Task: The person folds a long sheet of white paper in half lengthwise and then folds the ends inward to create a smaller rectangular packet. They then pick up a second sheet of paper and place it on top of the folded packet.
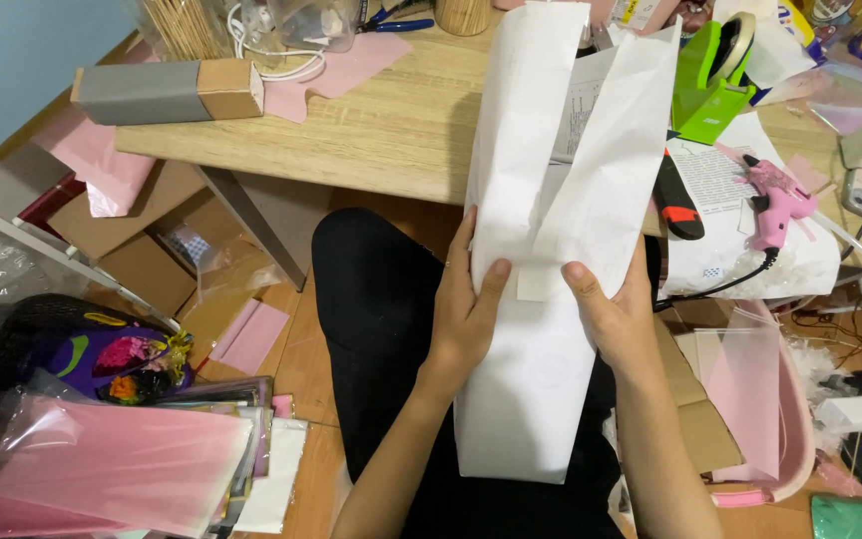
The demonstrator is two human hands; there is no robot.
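Both hands grip a folded white paper wrap (541, 250), held upright above the lap, its top reaching over the wooden table (391, 130) edge. Left hand (466, 309) clasps the left fold, thumb on front. Right hand (616, 309) clasps the right fold, thumb pressing the overlap. A pink glue gun (775, 205) and a green tape dispenser (715, 80) lie on the table, right.

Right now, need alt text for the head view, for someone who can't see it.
Two bare hands, left hand and right hand, hold a folded white paper upright over a lap in black, thumbs pressed on its front. Behind it, a wooden table carries a pink glue gun and a green tape dispenser; pink sheets lie on the floor.
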